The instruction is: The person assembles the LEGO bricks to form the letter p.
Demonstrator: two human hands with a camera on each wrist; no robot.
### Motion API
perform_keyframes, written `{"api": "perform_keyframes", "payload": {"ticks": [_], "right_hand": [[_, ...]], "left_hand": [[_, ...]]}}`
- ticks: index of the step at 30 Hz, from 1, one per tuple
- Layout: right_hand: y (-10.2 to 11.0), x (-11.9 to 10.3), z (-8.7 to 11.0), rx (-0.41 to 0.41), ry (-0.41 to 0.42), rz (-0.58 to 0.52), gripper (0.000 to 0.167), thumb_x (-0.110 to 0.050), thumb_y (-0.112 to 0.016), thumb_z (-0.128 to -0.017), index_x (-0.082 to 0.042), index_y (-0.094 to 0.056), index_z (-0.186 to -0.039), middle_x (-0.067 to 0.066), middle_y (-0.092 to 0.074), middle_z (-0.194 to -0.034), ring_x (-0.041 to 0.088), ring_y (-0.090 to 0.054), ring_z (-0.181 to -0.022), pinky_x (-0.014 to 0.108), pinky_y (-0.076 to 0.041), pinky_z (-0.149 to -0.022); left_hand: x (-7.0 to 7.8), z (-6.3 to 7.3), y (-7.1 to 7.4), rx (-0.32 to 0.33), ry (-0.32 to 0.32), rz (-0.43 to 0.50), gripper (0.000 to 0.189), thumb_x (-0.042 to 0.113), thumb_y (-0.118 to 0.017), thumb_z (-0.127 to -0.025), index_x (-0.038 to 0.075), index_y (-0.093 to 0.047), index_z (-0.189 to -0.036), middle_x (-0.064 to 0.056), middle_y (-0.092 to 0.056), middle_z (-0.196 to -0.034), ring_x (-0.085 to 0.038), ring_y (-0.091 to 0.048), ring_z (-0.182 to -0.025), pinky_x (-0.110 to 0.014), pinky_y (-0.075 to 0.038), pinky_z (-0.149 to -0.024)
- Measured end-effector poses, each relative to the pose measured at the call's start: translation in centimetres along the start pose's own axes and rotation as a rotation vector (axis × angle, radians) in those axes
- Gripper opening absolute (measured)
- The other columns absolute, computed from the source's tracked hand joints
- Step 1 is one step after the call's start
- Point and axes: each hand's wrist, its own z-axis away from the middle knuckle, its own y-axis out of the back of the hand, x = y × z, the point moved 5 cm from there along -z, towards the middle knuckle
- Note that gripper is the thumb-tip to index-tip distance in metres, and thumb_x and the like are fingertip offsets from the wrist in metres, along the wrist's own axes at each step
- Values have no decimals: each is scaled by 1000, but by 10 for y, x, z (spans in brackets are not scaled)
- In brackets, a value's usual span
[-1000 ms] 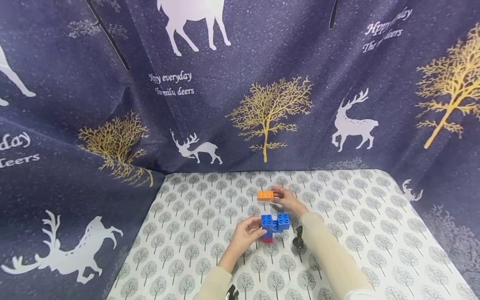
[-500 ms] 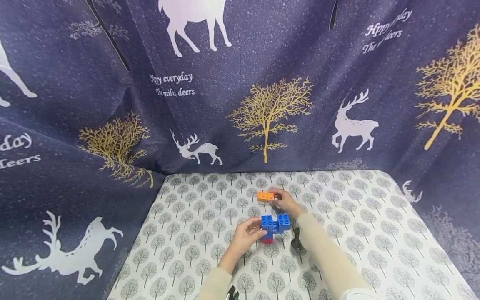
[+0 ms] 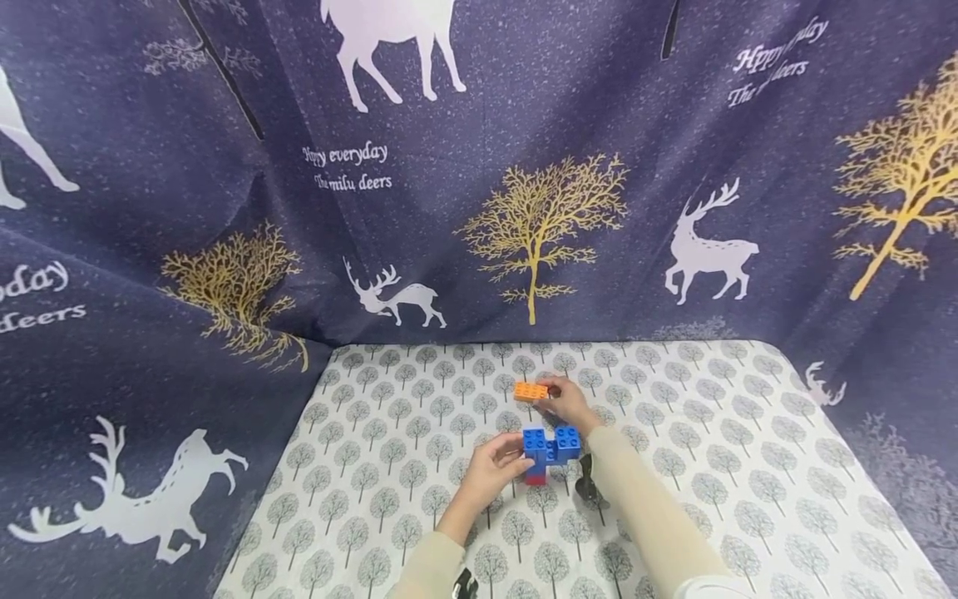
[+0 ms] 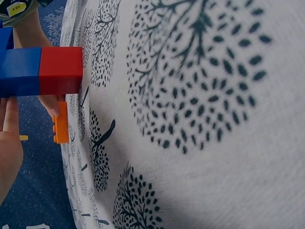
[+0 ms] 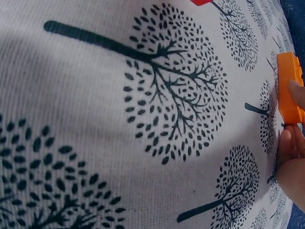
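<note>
In the head view my left hand (image 3: 490,467) holds a joined toy-brick build by its left side. Blue studded bricks (image 3: 535,443) form its upper part, with two raised blocks and a lower gap between them. A red brick (image 3: 535,479) is its foot; the left wrist view shows this red brick (image 4: 61,70) close to the cloth. Farther back, my right hand (image 3: 566,403) pinches the right end of an orange studded brick (image 3: 530,391). In the right wrist view the thumb lies on the orange brick (image 5: 288,90), other fingers at its lower end.
A white cloth (image 3: 359,516) printed with grey trees covers the table. Behind and to the left hangs a dark blue curtain (image 3: 419,208) with deer and golden trees. A black wrist device (image 3: 587,480) sits by the right sleeve, just right of the blue bricks.
The orange brick has turned slightly, and my right hand and forearm have shifted a little left and nearer. My left hand and the blue-and-red build stay almost where they were.
</note>
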Motion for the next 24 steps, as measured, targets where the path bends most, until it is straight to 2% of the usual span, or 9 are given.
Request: {"api": "perform_keyframes", "payload": {"ticks": [6, 13, 15, 17, 20, 22, 24], "right_hand": [[2, 0, 4, 1, -25, -54, 39, -1, -73, -81, -1, -63, -120, 17, -60, -110, 29, -58, -99, 42, -54, -89], [6, -1, 5, -12, -37, -108, 38, -5, -73, -84, -4, -64, -121, 14, -66, -107, 25, -62, -97, 33, -58, -79], [7, -1, 5, -39, -42, -172, 38, -3, -72, -84, -2, -63, -121, 16, -67, -106, 27, -64, -92, 34, -59, -76], [10, -3, 7, -63, -34, -221, 38, -1, -71, -84, 1, -61, -121, 18, -66, -106, 30, -66, -90, 38, -59, -80], [16, -7, 9, -72, -7, -231, 38, -1, -70, -85, 2, -60, -121, 20, -66, -108, 32, -66, -93, 46, -55, -89], [21, -10, 9, -58, 10, -195, 38, -4, -71, -85, 0, -61, -121, 17, -66, -111, 30, -64, -98, 46, -52, -95], [26, -13, 9, -51, 14, -165, 39, -8, -72, -85, -3, -62, -122, 15, -65, -113, 28, -62, -102, 45, -50, -96]], "left_hand": [[-2, 0, 0, -4, 31, 3, 44, 17, -73, -85, 2, -59, -124, -15, -60, -127, -30, -57, -119, -30, -48, -101], [1, 0, -1, -8, 11, 3, 43, 17, -72, -86, 3, -59, -124, -16, -60, -127, -31, -56, -120, -29, -48, -101], [1, 1, -1, -9, 8, 6, 43, 15, -72, -86, 1, -59, -124, -17, -60, -127, -32, -56, -120, -29, -48, -101], [0, 1, -1, -10, 6, 8, 43, 15, -72, -86, 1, -58, -124, -18, -59, -127, -33, -56, -120, -30, -48, -101], [-1, 1, -2, -11, 6, 13, 43, 15, -72, -86, 1, -59, -124, -17, -60, -127, -32, -56, -120, -30, -48, -101], [-1, 0, -1, -11, 2, 20, 42, 16, -72, -86, 2, -59, -123, -17, -60, -127, -32, -56, -120, -30, -48, -101], [-2, 0, -1, -13, 1, 24, 42, 16, -73, -86, 3, -60, -123, -16, -60, -126, -32, -56, -120, -30, -48, -101]]}}
